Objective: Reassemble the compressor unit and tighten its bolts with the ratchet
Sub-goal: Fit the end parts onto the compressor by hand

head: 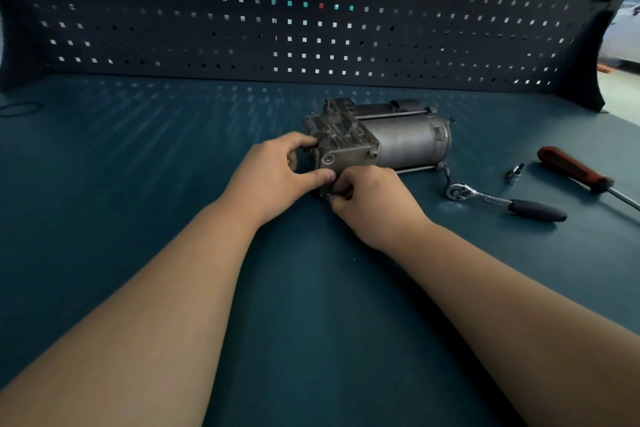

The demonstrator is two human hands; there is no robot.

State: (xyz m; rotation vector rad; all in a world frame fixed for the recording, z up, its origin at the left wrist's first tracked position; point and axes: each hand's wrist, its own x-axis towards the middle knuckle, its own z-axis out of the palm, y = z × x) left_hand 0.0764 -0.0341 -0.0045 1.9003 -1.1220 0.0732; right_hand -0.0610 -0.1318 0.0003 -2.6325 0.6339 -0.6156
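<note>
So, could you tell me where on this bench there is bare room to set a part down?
The widest bare patch is the mat left of the left hand, back to the pegboard. Another lies between the forearms. Right of the compressor it is crowded: ratchet, socket, screwdriver.

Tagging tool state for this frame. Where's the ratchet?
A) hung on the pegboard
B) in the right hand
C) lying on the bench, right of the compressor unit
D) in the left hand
C: the ratchet lies on the bench right of the compressor unit, whose near end the left hand and right hand grip.
</note>
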